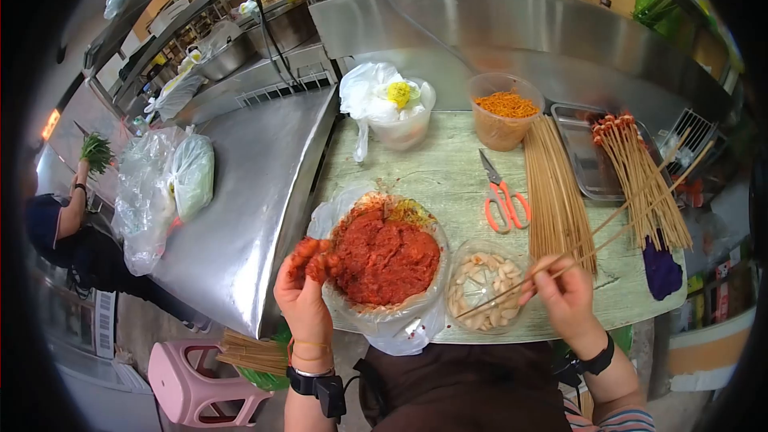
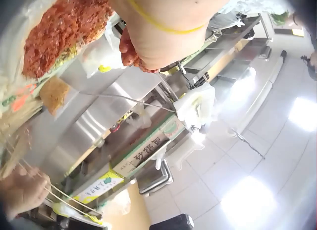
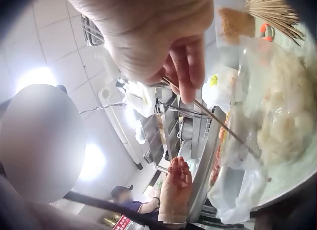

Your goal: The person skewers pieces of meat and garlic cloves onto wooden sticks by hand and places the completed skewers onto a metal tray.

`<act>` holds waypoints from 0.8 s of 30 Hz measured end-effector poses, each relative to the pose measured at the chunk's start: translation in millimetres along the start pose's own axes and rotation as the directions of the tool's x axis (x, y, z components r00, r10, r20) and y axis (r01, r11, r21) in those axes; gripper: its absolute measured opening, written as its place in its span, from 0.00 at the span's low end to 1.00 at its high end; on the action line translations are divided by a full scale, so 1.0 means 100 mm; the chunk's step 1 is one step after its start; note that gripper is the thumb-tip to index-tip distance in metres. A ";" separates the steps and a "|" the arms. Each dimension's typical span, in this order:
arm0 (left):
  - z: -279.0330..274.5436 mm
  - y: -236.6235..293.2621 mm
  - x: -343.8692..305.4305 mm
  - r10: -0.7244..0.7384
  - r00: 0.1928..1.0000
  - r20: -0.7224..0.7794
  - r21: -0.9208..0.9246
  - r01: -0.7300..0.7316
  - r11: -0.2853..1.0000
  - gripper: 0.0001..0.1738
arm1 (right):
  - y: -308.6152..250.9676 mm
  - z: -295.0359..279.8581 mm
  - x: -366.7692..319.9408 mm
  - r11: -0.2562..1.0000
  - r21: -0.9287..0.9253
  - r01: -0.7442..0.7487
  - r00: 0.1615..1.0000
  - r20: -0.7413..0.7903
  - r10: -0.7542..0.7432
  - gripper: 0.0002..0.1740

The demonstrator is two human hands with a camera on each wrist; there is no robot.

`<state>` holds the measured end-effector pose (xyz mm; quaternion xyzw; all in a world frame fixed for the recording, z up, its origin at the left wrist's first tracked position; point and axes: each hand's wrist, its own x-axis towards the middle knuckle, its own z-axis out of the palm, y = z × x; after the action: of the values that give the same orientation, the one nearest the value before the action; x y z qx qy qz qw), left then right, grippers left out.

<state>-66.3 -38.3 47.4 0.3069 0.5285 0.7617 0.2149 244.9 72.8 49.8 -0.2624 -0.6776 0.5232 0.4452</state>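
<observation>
My left hand (image 1: 308, 300) is raised at the left rim of a bowl of thick red paste (image 1: 388, 260). Red paste coats its loosely bent fingers, and nothing shows between them. Clear plastic lines the bowl and hangs over its edge. Between thumb and fingers, my right hand (image 1: 564, 296) pinches two thin bamboo skewers (image 1: 492, 299). They slant down left over a clear bowl (image 1: 522, 304) of pale, plump pieces (image 1: 472, 276). In the right wrist view a skewer (image 3: 225, 126) runs from the fingertips toward these pieces.
Orange-handled scissors (image 1: 516, 208), a bundle of bare skewers (image 1: 556, 192) and a tub of orange shreds (image 1: 506, 112) lie beyond. To the right are red-tipped skewers (image 1: 640, 172), a metal tray (image 1: 588, 152) and a purple cloth (image 1: 662, 272). Another person (image 1: 60, 224) stands far left.
</observation>
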 end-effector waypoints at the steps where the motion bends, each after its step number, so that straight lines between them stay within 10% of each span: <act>1: -0.07 -0.02 0.00 0.002 1.000 0.000 0.011 -0.002 1.000 0.14 | -0.01 0.01 -0.03 1.000 0.011 -0.002 1.000 0.000 0.002 0.06; 6: -0.23 -0.07 -0.07 0.017 0.967 0.253 0.544 -0.157 0.824 0.05 | -0.36 -0.18 -0.07 0.891 -0.094 -0.445 0.857 0.245 0.454 0.08; 14: 0.10 -0.05 -0.03 0.019 0.864 0.503 0.763 -0.454 0.460 0.11 | -0.38 -0.41 -0.21 0.949 0.176 -0.262 0.943 -0.164 0.290 0.19; 24: 0.56 -0.26 0.16 0.103 0.729 0.677 0.729 -0.683 0.039 0.05 | -0.23 -0.36 -0.31 0.978 0.131 -0.163 0.960 -0.206 0.188 0.19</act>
<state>-38.6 19.1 41.5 0.6725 0.7037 0.1782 -0.1443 293.6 56.9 63.5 -0.3515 -0.5682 0.5662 0.4827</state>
